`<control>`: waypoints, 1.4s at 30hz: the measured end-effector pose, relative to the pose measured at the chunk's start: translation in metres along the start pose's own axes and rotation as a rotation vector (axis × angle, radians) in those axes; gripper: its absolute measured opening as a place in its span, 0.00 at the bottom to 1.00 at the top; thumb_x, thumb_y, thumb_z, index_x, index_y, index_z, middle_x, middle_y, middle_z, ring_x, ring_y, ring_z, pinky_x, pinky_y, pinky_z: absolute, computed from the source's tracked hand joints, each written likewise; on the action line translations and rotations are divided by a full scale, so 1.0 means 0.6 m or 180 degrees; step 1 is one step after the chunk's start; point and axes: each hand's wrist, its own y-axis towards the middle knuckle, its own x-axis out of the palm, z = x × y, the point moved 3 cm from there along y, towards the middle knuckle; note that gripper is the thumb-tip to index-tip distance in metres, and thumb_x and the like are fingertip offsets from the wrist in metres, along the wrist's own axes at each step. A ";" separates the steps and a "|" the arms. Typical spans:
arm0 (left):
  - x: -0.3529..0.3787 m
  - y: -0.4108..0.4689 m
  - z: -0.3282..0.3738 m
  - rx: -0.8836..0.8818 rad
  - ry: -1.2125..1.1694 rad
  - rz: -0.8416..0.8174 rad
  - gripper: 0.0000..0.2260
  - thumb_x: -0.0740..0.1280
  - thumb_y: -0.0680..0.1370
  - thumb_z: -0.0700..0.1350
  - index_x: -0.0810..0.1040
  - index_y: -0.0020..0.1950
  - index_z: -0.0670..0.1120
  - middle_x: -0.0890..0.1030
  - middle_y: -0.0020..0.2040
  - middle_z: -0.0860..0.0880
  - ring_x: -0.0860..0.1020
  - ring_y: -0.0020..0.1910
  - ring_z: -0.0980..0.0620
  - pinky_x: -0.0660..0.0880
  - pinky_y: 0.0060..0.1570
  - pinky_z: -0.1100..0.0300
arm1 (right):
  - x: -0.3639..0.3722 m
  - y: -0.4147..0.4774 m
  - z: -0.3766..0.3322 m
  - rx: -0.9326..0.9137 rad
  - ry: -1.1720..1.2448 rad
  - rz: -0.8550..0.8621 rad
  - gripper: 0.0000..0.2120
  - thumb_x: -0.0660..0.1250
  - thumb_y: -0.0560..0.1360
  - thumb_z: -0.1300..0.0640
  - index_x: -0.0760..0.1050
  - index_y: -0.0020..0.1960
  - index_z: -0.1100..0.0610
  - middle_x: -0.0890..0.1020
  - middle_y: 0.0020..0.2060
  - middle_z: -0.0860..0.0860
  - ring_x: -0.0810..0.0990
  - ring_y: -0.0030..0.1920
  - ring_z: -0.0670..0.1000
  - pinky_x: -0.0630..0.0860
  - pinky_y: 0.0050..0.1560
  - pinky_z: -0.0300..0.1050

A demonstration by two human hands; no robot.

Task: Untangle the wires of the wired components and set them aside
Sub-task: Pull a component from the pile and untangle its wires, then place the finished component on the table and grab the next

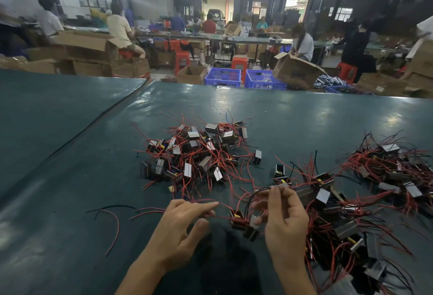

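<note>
Left hand [185, 226] lays straight fingers on a floppy red wire [225, 206]; right hand [282, 217] pinches a black wire [252, 197] above a small block [237, 220], likely light, best gripped by its body.

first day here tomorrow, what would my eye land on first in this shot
The heap of small black-and-silver block components snarled in red wires, in the middle of the dark green table. Nearer, the left hand and right hand flank one such component, the right pinching thin wires; a second tangle sprawls to their right.
</note>
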 end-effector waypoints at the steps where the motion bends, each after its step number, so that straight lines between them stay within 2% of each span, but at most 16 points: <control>1: 0.000 0.000 0.001 0.0018 -0.0001 0.0048 0.24 0.48 0.81 0.63 0.76 0.65 0.56 0.80 0.54 0.64 0.73 0.55 0.68 0.64 0.57 0.63 | 0.001 0.002 -0.006 0.0007 0.0043 0.0048 0.08 0.62 0.78 0.53 0.75 0.45 0.57 0.83 0.36 0.55 0.82 0.31 0.52 0.76 0.26 0.39; 4: -0.004 0.003 0.000 -0.0027 0.0025 0.0275 0.20 0.53 0.82 0.62 0.76 0.65 0.56 0.77 0.59 0.65 0.74 0.54 0.67 0.68 0.56 0.63 | 0.010 0.008 -0.027 0.0026 0.0206 0.0162 0.07 0.62 0.78 0.53 0.77 0.43 0.50 0.84 0.39 0.56 0.83 0.33 0.55 0.77 0.26 0.41; 7: -0.003 0.007 -0.002 -0.0008 -0.0200 0.0551 0.13 0.67 0.78 0.51 0.79 0.62 0.52 0.78 0.56 0.60 0.79 0.45 0.60 0.76 0.51 0.55 | 0.020 0.013 -0.047 -0.0017 0.0313 0.0144 0.06 0.62 0.79 0.54 0.74 0.45 0.54 0.84 0.40 0.56 0.83 0.33 0.54 0.77 0.25 0.42; 9: -0.002 0.010 0.001 0.0091 -0.0299 0.0879 0.17 0.71 0.74 0.42 0.78 0.63 0.49 0.76 0.59 0.55 0.79 0.43 0.60 0.79 0.46 0.56 | 0.025 0.016 -0.057 -0.0067 0.0304 0.0109 0.07 0.62 0.77 0.52 0.74 0.46 0.55 0.84 0.40 0.55 0.84 0.33 0.54 0.77 0.25 0.43; 12: -0.006 0.009 -0.003 -0.0128 -0.0569 0.1483 0.28 0.72 0.73 0.36 0.69 0.70 0.49 0.68 0.70 0.48 0.81 0.45 0.60 0.78 0.45 0.67 | 0.026 0.021 -0.074 -0.0158 0.0271 0.0145 0.08 0.62 0.76 0.51 0.73 0.46 0.56 0.84 0.39 0.55 0.84 0.34 0.53 0.76 0.24 0.41; 14: -0.008 0.007 -0.008 -0.0340 -0.0656 0.1566 0.28 0.72 0.73 0.34 0.69 0.70 0.51 0.70 0.68 0.48 0.82 0.42 0.56 0.78 0.44 0.68 | 0.022 0.027 -0.085 -0.0201 0.0263 0.0190 0.08 0.62 0.77 0.52 0.73 0.47 0.57 0.84 0.39 0.54 0.83 0.33 0.54 0.76 0.24 0.41; 17: -0.002 0.011 -0.012 -0.0794 -0.1177 0.1342 0.21 0.69 0.76 0.33 0.74 0.62 0.53 0.81 0.53 0.48 0.83 0.37 0.51 0.80 0.38 0.58 | 0.020 0.033 -0.097 -0.0123 0.0221 0.0033 0.07 0.62 0.79 0.54 0.72 0.48 0.58 0.85 0.38 0.52 0.83 0.33 0.52 0.76 0.24 0.40; 20: 0.014 0.020 0.003 -0.1644 -0.2655 0.0758 0.11 0.63 0.79 0.38 0.75 0.61 0.46 0.84 0.47 0.42 0.84 0.37 0.44 0.81 0.33 0.56 | 0.029 0.028 -0.102 0.0010 0.0286 -0.0273 0.09 0.63 0.76 0.51 0.73 0.47 0.57 0.85 0.38 0.53 0.84 0.33 0.51 0.77 0.25 0.40; 23: 0.031 0.021 0.027 -0.2247 -0.3224 0.0014 0.16 0.63 0.78 0.46 0.73 0.65 0.46 0.85 0.47 0.43 0.84 0.41 0.42 0.82 0.37 0.52 | 0.039 0.023 -0.096 0.0211 0.0558 -0.0489 0.09 0.63 0.74 0.50 0.73 0.47 0.55 0.85 0.36 0.52 0.83 0.32 0.48 0.76 0.26 0.39; 27: 0.049 0.016 0.052 -0.2718 -0.3913 -0.0615 0.21 0.60 0.73 0.59 0.74 0.63 0.54 0.84 0.54 0.46 0.81 0.55 0.35 0.80 0.48 0.41 | 0.051 0.013 -0.076 0.0718 0.0906 -0.0663 0.08 0.64 0.73 0.49 0.75 0.46 0.53 0.84 0.36 0.54 0.82 0.31 0.49 0.77 0.28 0.39; 29: 0.054 0.015 0.058 -0.2674 -0.4038 -0.0666 0.23 0.60 0.72 0.60 0.74 0.65 0.53 0.83 0.56 0.44 0.82 0.54 0.40 0.80 0.49 0.41 | 0.054 0.008 -0.066 0.0886 0.0908 -0.0676 0.07 0.64 0.73 0.48 0.77 0.44 0.51 0.84 0.35 0.53 0.81 0.30 0.48 0.78 0.28 0.40; 32: 0.052 0.014 0.059 -0.2410 -0.4101 -0.0507 0.24 0.67 0.70 0.54 0.75 0.66 0.51 0.80 0.57 0.35 0.80 0.53 0.41 0.80 0.40 0.50 | 0.053 0.007 -0.057 0.1099 0.0919 -0.0506 0.11 0.62 0.77 0.49 0.78 0.39 0.47 0.83 0.33 0.50 0.80 0.28 0.47 0.77 0.25 0.42; 34: 0.046 0.014 0.053 -0.2218 -0.3971 -0.0312 0.24 0.71 0.69 0.49 0.75 0.66 0.51 0.78 0.56 0.31 0.81 0.52 0.42 0.80 0.40 0.52 | 0.047 0.011 -0.049 0.1205 0.1012 -0.0275 0.09 0.61 0.80 0.50 0.77 0.44 0.51 0.82 0.32 0.49 0.80 0.28 0.46 0.77 0.26 0.41; 37: 0.041 0.018 0.043 -0.1862 -0.3686 0.0178 0.27 0.72 0.70 0.44 0.70 0.68 0.50 0.83 0.53 0.38 0.83 0.52 0.46 0.80 0.42 0.58 | 0.036 0.016 -0.036 0.1346 0.1142 0.0052 0.07 0.61 0.80 0.51 0.74 0.49 0.54 0.81 0.33 0.48 0.80 0.30 0.45 0.78 0.28 0.41; 40: 0.027 0.019 0.037 -0.1681 -0.3020 0.0845 0.30 0.78 0.67 0.49 0.70 0.67 0.55 0.84 0.51 0.50 0.82 0.52 0.54 0.78 0.47 0.65 | 0.034 0.016 -0.022 0.1543 0.1403 0.0212 0.08 0.60 0.81 0.52 0.73 0.49 0.55 0.81 0.31 0.48 0.80 0.30 0.46 0.79 0.28 0.45; 42: 0.021 0.018 0.033 -0.1505 -0.2792 0.1163 0.28 0.78 0.67 0.47 0.71 0.64 0.57 0.84 0.51 0.52 0.82 0.51 0.58 0.76 0.48 0.68 | 0.036 0.014 -0.012 0.1645 0.1514 0.0249 0.08 0.59 0.82 0.52 0.73 0.49 0.55 0.80 0.32 0.49 0.81 0.31 0.47 0.80 0.30 0.48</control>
